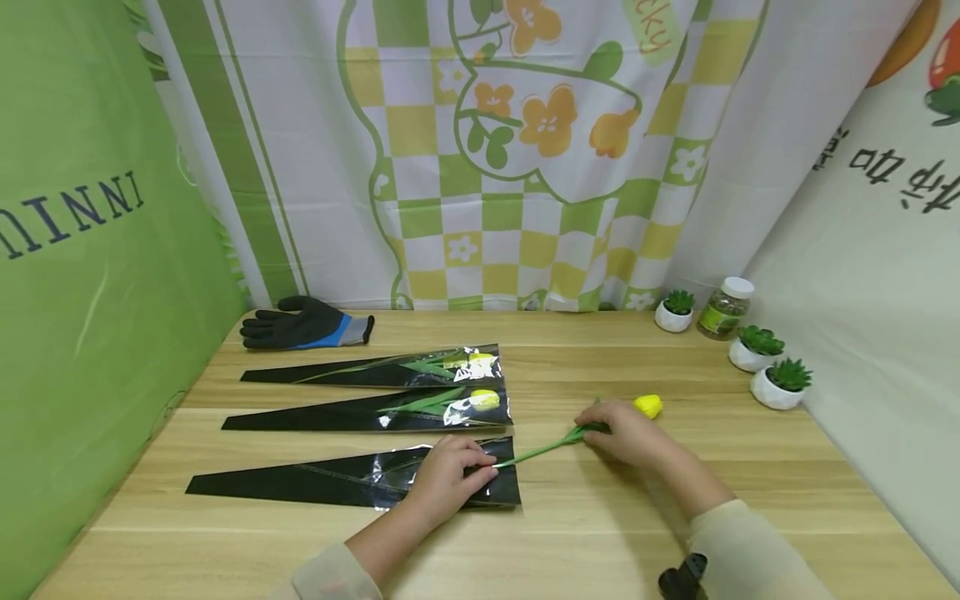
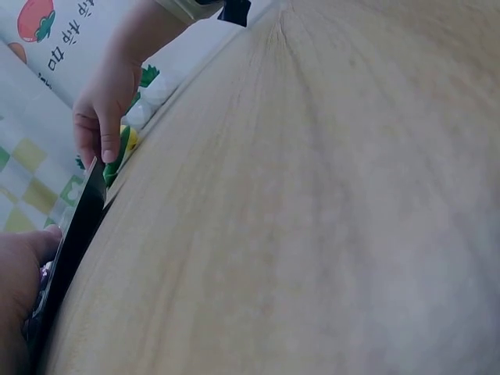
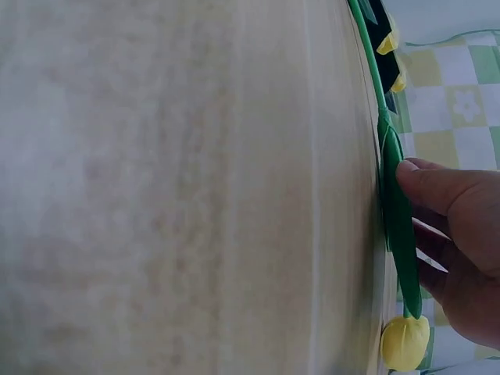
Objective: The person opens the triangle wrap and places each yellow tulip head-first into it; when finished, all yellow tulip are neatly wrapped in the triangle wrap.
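A yellow artificial tulip (image 1: 648,406) with a green stem and leaves lies across the right half of the table. My right hand (image 1: 617,431) pinches it by the leaves, just below the bloom; the right wrist view shows the thumb against a green leaf (image 3: 399,219). The stem's end reaches the wide mouth of the nearest black flower sleeve (image 1: 300,483), a tapered wrapper with a clear front. At that mouth my left hand (image 1: 448,477) holds the sleeve between thumb and fingers. In the left wrist view, the sleeve's edge (image 2: 87,207) stands tilted up off the table.
Two more black sleeves (image 1: 300,421) (image 1: 300,377), each with a yellow tulip inside, lie behind the nearest one. A black and blue work glove (image 1: 300,323) is at the back left. Small potted succulents (image 1: 780,387) and a lidded jar (image 1: 724,310) line the right back edge.
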A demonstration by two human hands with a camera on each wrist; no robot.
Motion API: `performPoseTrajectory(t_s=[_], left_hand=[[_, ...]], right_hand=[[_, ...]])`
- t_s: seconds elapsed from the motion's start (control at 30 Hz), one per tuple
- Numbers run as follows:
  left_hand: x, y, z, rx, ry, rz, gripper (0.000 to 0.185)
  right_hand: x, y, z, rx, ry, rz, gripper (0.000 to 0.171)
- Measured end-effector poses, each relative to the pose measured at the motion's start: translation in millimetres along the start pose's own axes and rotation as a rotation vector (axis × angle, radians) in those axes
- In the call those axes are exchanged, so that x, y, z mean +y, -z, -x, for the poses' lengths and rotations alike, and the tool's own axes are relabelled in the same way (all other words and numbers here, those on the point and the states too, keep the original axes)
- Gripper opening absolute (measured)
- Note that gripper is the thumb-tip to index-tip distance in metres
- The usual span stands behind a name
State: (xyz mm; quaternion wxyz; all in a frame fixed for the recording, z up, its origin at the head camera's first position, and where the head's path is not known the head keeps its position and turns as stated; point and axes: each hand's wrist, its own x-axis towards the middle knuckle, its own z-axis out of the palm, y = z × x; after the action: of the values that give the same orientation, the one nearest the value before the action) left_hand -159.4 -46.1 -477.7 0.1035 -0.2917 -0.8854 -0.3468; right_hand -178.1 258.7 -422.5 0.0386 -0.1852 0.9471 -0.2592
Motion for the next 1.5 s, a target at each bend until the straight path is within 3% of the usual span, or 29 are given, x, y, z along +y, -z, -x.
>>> performPoseTrajectory(t_s=[0.37,0.67,0.77,1.0,1.23,1.5], left_hand=[[1.1,1.4,-0.4,-0.024,0.035,0.009,0.014],[0.7,0.4,0.5,-0.018,0.028,0.001,0.014],[0.6,0.3,0.2,-0.01,0.018,-0.004,0.014],[1.2,2.1,-0.6,-0.015,-0.002,-0.037,0.015],[2.5,4.2,-1.0,-0.022,0.003,-0.047,0.016],[2.1,4.0,-0.3,-0.025,-0.005,-0.057,0.016]], right_hand=[[1,1,0,-0.033,0.033,0.186,0.032],[-1,0,3,0.008,0.146,0.222,0.017],[-4,-4,6,0.01,0.177,0.205,0.015],[-20,-17,7,-0.03,0.142,0.112,0.018],[-37,-30,4,-0.031,0.17,0.055,0.019],[-44,-39,0,-0.02,0.195,0.037,0.02]])
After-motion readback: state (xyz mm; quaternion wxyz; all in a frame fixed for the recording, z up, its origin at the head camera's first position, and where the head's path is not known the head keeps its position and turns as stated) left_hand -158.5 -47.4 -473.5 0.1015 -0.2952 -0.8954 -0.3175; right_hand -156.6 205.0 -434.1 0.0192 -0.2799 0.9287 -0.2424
